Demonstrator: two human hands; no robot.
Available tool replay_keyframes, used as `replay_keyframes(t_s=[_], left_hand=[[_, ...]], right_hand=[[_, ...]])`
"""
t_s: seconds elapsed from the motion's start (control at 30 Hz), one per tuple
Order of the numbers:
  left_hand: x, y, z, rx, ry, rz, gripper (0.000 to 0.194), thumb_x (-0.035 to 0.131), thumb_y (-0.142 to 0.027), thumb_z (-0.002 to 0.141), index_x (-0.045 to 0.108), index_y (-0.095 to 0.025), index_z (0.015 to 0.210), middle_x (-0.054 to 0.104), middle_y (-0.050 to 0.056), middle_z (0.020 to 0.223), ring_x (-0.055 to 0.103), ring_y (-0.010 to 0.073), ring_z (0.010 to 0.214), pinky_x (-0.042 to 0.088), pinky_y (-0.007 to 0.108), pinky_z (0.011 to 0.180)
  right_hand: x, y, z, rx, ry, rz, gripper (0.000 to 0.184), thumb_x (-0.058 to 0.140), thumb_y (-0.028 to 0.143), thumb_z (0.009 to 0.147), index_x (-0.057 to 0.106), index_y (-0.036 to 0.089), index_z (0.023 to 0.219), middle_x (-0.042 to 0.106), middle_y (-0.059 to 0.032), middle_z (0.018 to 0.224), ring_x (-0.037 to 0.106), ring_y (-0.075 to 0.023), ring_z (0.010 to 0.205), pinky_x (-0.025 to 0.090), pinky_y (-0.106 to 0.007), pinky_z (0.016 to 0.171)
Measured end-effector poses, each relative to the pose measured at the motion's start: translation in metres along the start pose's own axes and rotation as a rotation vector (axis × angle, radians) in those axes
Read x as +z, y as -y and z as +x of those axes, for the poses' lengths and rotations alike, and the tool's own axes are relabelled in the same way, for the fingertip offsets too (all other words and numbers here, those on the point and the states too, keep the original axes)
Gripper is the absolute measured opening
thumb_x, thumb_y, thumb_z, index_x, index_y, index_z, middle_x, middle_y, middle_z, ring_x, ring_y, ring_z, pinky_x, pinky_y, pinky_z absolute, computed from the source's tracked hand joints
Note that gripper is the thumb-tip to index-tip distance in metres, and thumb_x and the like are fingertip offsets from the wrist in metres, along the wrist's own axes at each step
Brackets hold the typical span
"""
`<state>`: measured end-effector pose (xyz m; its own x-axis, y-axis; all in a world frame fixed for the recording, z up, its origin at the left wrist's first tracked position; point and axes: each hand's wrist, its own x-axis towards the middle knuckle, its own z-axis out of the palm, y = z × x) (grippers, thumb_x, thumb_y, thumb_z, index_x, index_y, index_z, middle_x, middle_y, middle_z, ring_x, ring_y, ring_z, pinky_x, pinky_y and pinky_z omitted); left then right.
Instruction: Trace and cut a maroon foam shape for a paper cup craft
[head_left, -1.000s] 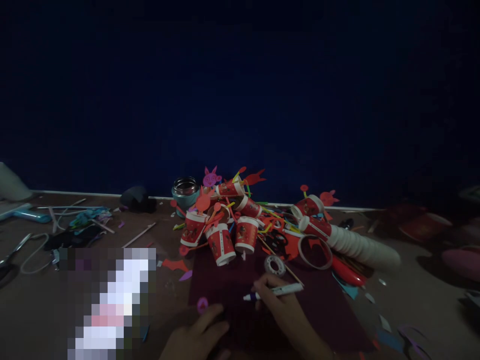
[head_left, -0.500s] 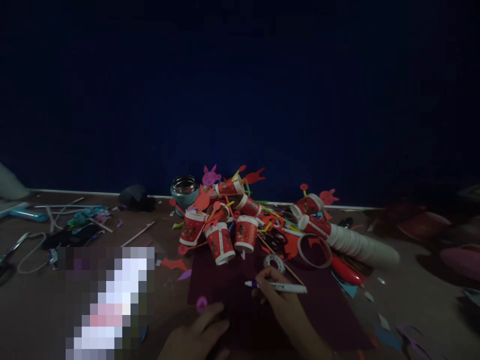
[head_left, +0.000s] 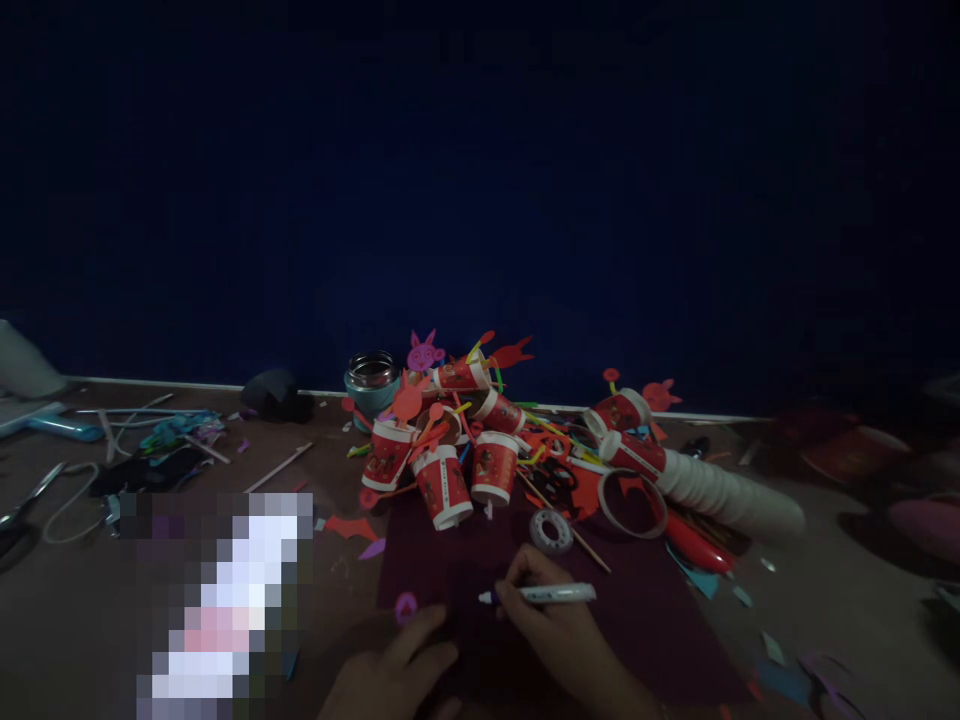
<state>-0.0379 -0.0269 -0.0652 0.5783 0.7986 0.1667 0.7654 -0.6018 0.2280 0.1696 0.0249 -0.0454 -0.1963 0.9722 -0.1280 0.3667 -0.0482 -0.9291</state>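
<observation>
My right hand [head_left: 544,610] is closed around a white marker [head_left: 559,594], whose tip points left above a dark purple sheet [head_left: 637,610]. The marker is tilted only slightly. At the sheet's lower left lies my left hand [head_left: 405,665], its fingers stretched out and apart, with no object seen in it. A small pink paper disc [head_left: 406,607] with a darker mark sits just beyond its fingertips. Beyond my hands, a grey tape roll [head_left: 550,532] and a thin wooden stick rest on the sheet.
Red paper cups [head_left: 495,465] with straws and cut paper shapes are heaped at the back. A stack of cups [head_left: 720,490] lies to the right, a wide tape ring [head_left: 632,503] before it. Scissors [head_left: 34,500] and scraps lie left; a teal jar [head_left: 373,385] stands behind.
My right hand has moved slightly left and down with the marker, which now shows more of its barrel. My left hand stays nearly in place.
</observation>
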Motion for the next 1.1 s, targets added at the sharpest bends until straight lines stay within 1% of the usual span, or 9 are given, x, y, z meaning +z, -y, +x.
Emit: replay_keyframes(t_s=[0.2, 0.33, 0.5, 0.6, 0.7, 0.8, 0.9, 1.03, 1.1], left_hand=[[-0.0021, 0.0004, 0.0009, -0.003, -0.012, -0.022, 0.035, 0.063, -0.025, 0.072, 0.058, -0.025, 0.107, 0.061, 0.006, 0.119, 0.067, 0.0163, 0.086, 0.055, 0.023, 0.067], [-0.0017, 0.0007, 0.0013, -0.007, -0.001, -0.032, 0.035, 0.063, -0.025, 0.072, 0.058, -0.025, 0.107, 0.061, 0.006, 0.119, 0.067, 0.0161, 0.084, 0.055, 0.023, 0.067], [-0.0020, 0.0003, 0.0015, -0.015, 0.001, -0.040, 0.038, 0.064, -0.022, 0.070, 0.058, -0.026, 0.108, 0.060, 0.004, 0.120, 0.067, 0.0156, 0.087, 0.055, 0.022, 0.068], [-0.0028, 0.0001, 0.0009, -0.014, -0.022, -0.050, 0.036, 0.063, -0.022, 0.071, 0.059, -0.026, 0.107, 0.061, 0.003, 0.119, 0.067, 0.0158, 0.086, 0.055, 0.023, 0.068], [-0.0024, 0.0000, -0.0002, -0.010, -0.042, -0.064, 0.034, 0.061, -0.023, 0.072, 0.058, -0.026, 0.106, 0.061, 0.004, 0.118, 0.067, 0.0154, 0.085, 0.054, 0.022, 0.069], [-0.0005, 0.0000, -0.0009, -0.022, -0.032, -0.063, 0.035, 0.061, -0.024, 0.072, 0.058, -0.027, 0.107, 0.060, 0.004, 0.120, 0.067, 0.0155, 0.084, 0.054, 0.021, 0.068], [0.0019, 0.0005, -0.0010, -0.037, -0.027, -0.057, 0.033, 0.062, -0.024, 0.072, 0.058, -0.027, 0.105, 0.061, 0.004, 0.119, 0.068, 0.0150, 0.080, 0.055, 0.021, 0.066], [0.0027, 0.0020, -0.0006, -0.012, -0.024, -0.049, 0.034, 0.061, -0.024, 0.073, 0.058, -0.026, 0.106, 0.061, 0.004, 0.120, 0.068, 0.0145, 0.081, 0.054, 0.021, 0.068], [0.0025, 0.0022, -0.0004, -0.007, -0.013, -0.057, 0.034, 0.062, -0.024, 0.072, 0.058, -0.026, 0.107, 0.060, 0.004, 0.120, 0.068, 0.0143, 0.081, 0.055, 0.020, 0.065]], right_hand=[[0.0013, -0.0002, -0.0004, 0.002, -0.016, 0.007, 0.020, 0.050, 0.028, 0.078, 0.042, 0.021, 0.061, 0.050, 0.0044, 0.052, 0.044, -0.0114, 0.051, 0.033, -0.022, 0.050], [0.0010, -0.0021, 0.0014, -0.022, -0.040, 0.024, 0.021, 0.050, 0.030, 0.078, 0.042, 0.021, 0.061, 0.047, 0.0054, 0.051, 0.043, -0.0111, 0.050, 0.033, -0.022, 0.050], [-0.0047, -0.0003, 0.0043, 0.015, -0.091, 0.143, 0.020, 0.051, 0.038, 0.077, 0.050, 0.020, 0.068, 0.052, 0.0040, 0.053, 0.042, -0.0106, 0.047, 0.032, -0.021, 0.046], [-0.0067, 0.0016, 0.0042, 0.046, -0.114, 0.135, 0.028, 0.053, 0.041, 0.075, 0.048, 0.019, 0.058, 0.049, 0.0040, 0.049, 0.039, -0.0095, 0.044, 0.030, -0.021, 0.044], [-0.0053, 0.0007, 0.0037, 0.053, -0.096, 0.134, 0.027, 0.055, 0.039, 0.073, 0.044, 0.020, 0.058, 0.047, 0.0049, 0.047, 0.039, -0.0095, 0.044, 0.030, -0.021, 0.044], [-0.0025, -0.0023, 0.0029, 0.010, -0.067, 0.109, 0.021, 0.058, 0.033, 0.070, 0.044, 0.020, 0.062, 0.048, 0.0048, 0.051, 0.041, -0.0099, 0.047, 0.031, -0.021, 0.045], [-0.0005, -0.0040, 0.0021, -0.012, -0.042, 0.053, 0.021, 0.056, 0.030, 0.071, 0.042, 0.020, 0.059, 0.048, 0.0047, 0.051, 0.041, -0.0103, 0.049, 0.032, -0.022, 0.046], [0.0008, -0.0023, 0.0016, 0.009, -0.026, 0.007, 0.020, 0.053, 0.029, 0.072, 0.041, 0.021, 0.058, 0.047, 0.0047, 0.049, 0.042, -0.0107, 0.048, 0.032, -0.022, 0.046], [0.0008, -0.0009, 0.0013, 0.027, -0.018, -0.012, 0.019, 0.054, 0.029, 0.071, 0.041, 0.021, 0.058, 0.048, 0.0046, 0.049, 0.043, -0.0110, 0.048, 0.032, -0.022, 0.046]])
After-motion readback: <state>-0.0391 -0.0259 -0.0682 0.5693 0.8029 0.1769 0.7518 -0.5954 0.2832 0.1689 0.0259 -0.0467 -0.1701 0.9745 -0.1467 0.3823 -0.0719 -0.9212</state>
